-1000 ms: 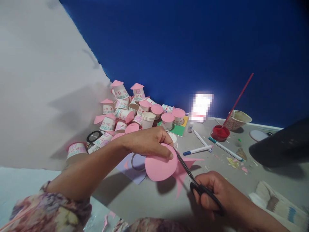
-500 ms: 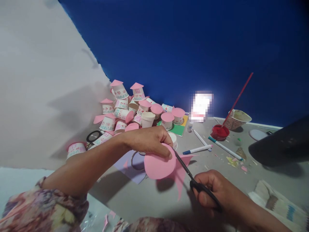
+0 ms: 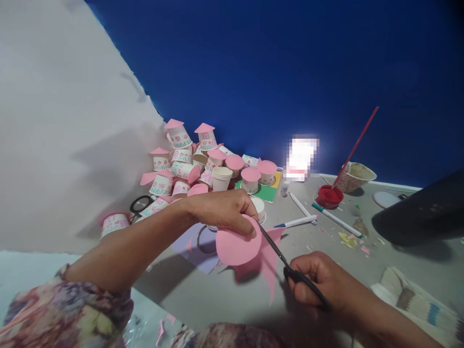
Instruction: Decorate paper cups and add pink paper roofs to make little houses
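Between the thumb and fingers of my left hand is a round piece of pink paper. My right hand grips black-handled scissors, whose blades reach up to the disc's right edge, close to my left fingertips. A jagged pink offcut hangs from the disc's right and lower side; whether it is fully joined there I cannot tell. Under and behind the disc lie a purple sheet and a dark ring-shaped roll, partly hidden.
Decorated paper cups with pink paper roofs are heaped at the back left, around a stack of plain cups. Markers, a red paint pot and a dark cylinder stand or lie rightward. A cloth lies front right.
The pink offcut has swung slightly lower and leftward. The disc has shifted a little left and up, with the scissors moving slightly left beside it.
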{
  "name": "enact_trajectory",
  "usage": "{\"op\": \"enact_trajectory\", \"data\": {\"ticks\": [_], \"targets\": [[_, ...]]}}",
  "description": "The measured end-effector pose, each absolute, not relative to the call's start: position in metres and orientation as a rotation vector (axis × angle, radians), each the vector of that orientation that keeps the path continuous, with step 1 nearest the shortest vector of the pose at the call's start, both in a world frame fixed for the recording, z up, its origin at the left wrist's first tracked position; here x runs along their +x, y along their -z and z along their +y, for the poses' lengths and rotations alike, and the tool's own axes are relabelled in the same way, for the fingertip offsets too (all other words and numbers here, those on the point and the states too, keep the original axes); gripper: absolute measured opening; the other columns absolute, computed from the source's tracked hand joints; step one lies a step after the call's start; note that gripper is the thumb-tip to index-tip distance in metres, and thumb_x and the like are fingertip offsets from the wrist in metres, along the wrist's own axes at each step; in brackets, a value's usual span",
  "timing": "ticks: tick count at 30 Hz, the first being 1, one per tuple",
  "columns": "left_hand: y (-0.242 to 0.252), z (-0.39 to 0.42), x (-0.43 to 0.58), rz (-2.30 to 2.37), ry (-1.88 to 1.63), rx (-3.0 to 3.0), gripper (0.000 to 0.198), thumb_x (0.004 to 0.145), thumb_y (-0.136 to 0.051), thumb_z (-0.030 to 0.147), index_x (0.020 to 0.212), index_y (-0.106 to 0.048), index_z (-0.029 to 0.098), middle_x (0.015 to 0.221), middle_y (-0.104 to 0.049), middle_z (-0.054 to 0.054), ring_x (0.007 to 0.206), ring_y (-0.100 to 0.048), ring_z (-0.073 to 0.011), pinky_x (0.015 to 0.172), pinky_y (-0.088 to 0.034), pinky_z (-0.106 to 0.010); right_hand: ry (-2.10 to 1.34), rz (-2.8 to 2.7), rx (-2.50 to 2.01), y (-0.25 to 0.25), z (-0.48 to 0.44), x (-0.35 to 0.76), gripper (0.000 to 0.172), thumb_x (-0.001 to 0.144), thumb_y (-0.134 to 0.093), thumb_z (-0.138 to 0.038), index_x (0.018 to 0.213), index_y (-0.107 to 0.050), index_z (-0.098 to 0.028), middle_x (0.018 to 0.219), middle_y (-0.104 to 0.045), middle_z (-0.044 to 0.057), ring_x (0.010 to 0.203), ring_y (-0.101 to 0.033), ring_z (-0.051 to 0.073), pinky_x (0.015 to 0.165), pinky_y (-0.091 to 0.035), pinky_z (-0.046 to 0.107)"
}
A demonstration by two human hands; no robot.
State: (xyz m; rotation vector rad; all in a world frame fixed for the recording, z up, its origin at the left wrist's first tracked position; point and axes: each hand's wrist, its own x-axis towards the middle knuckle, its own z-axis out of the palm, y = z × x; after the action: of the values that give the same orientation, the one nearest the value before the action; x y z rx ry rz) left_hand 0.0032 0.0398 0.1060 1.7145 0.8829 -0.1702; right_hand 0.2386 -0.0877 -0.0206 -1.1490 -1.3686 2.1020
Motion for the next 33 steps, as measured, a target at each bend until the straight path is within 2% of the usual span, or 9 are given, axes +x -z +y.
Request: {"op": "enact_trajectory", "data": {"ticks": [11, 18, 20, 23, 26, 28, 31, 33], "targets": [[-0.102, 0.038, -0.011, 0.826, 0.157, 1.75, 0.024, 0.078, -0.072, 0.034, 0.064, -0.062, 0.016, 0.057, -0.047, 0.005, 0.05, -0.038, -0.0085, 0.045, -0.025, -0.021, -1.904, -1.445, -1.22, 0.003, -0.084, 0.238, 0.063, 0.074, -0.072, -0.078, 0.06, -0.051, -0.021, 0.049, -0.05, -0.003, 0.048, -0.034, 0.008, 0.05, -0.025, 0.024], [-0.093, 0.01, -0.03, 0.998, -0.158, 1.654, 0.034, 0.086, -0.07, 0.038, 0.063, -0.057, 0.016, 0.06, -0.046, 0.004, 0.057, -0.039, -0.009, 0.05, -0.027, -0.022, -1.47, -1.422, -1.47, 0.008, -0.076, 0.238, 0.045, 0.073, -0.081, -0.059, 0.068, -0.06, -0.019, 0.063, -0.051, -0.003, 0.061, -0.04, 0.012, 0.057, -0.032, 0.026], [-0.084, 0.0, -0.039, 1.061, -0.282, 1.56, 0.033, 0.088, -0.069, 0.04, 0.068, -0.062, 0.015, 0.063, -0.049, 0.003, 0.059, -0.042, -0.0094, 0.053, -0.031, -0.022, -1.405, -1.457, -1.463, 0.013, -0.076, 0.239, 0.042, 0.076, -0.079, -0.056, 0.071, -0.062, -0.019, 0.063, -0.051, -0.004, 0.062, -0.041, 0.012, 0.057, -0.032, 0.026], [-0.068, -0.016, -0.049, 1.133, -0.522, 1.341, 0.037, 0.081, -0.078, 0.044, 0.067, -0.061, 0.014, 0.061, -0.051, 0.003, 0.057, -0.043, -0.0085, 0.052, -0.036, -0.021, -1.335, -1.574, -1.444, 0.022, -0.077, 0.238, 0.036, 0.081, -0.078, -0.052, 0.078, -0.064, -0.019, 0.066, -0.055, -0.004, 0.062, -0.044, 0.013, 0.057, -0.033, 0.026], [-0.053, -0.033, -0.054, 1.064, -0.676, 1.069, 0.045, 0.075, -0.083, 0.054, 0.069, -0.061, 0.015, 0.062, -0.058, 0.001, 0.057, -0.058, -0.013, 0.055, -0.052, -0.026, -1.226, -1.874, -1.462, 0.031, -0.078, 0.235, 0.027, 0.087, -0.075, -0.045, 0.086, -0.067, -0.019, 0.073, -0.064, -0.001, 0.064, -0.05, 0.014, 0.058, -0.035, 0.026], [-0.043, -0.044, -0.056, 1.027, -0.74, 0.935, 0.046, 0.074, -0.086, 0.054, 0.075, -0.064, 0.013, 0.066, -0.064, -0.003, 0.06, -0.065, -0.0165, 0.058, -0.06, -0.03, -1.101, -2.176, -1.539, 0.035, -0.078, 0.233, 0.019, 0.091, -0.069, -0.037, 0.087, -0.067, -0.019, 0.076, -0.067, 0.0, 0.066, -0.054, 0.014, 0.059, -0.033, 0.026], [-0.031, -0.058, -0.058, 1.008, -0.827, 0.781, 0.045, 0.074, -0.088, 0.051, 0.085, -0.069, 0.011, 0.069, -0.069, -0.005, 0.06, -0.069, -0.0179, 0.058, -0.064, -0.033, -0.908, -2.46, -1.677, 0.034, -0.079, 0.23, 0.007, 0.088, -0.066, -0.025, 0.084, -0.067, -0.019, 0.078, -0.072, 0.003, 0.068, -0.059, 0.016, 0.06, -0.028, 0.028], [-0.027, -0.066, -0.057, 0.979, -0.854, 0.729, 0.047, 0.073, -0.09, 0.048, 0.091, -0.072, 0.009, 0.072, -0.073, -0.008, 0.061, -0.07, -0.0186, 0.057, -0.066, -0.033, -0.832, -2.503, -1.741, 0.032, -0.08, 0.229, 0.004, 0.084, -0.069, -0.023, 0.084, -0.069, -0.02, 0.081, -0.075, 0.006, 0.07, -0.063, 0.019, 0.06, -0.024, 0.03]]}}
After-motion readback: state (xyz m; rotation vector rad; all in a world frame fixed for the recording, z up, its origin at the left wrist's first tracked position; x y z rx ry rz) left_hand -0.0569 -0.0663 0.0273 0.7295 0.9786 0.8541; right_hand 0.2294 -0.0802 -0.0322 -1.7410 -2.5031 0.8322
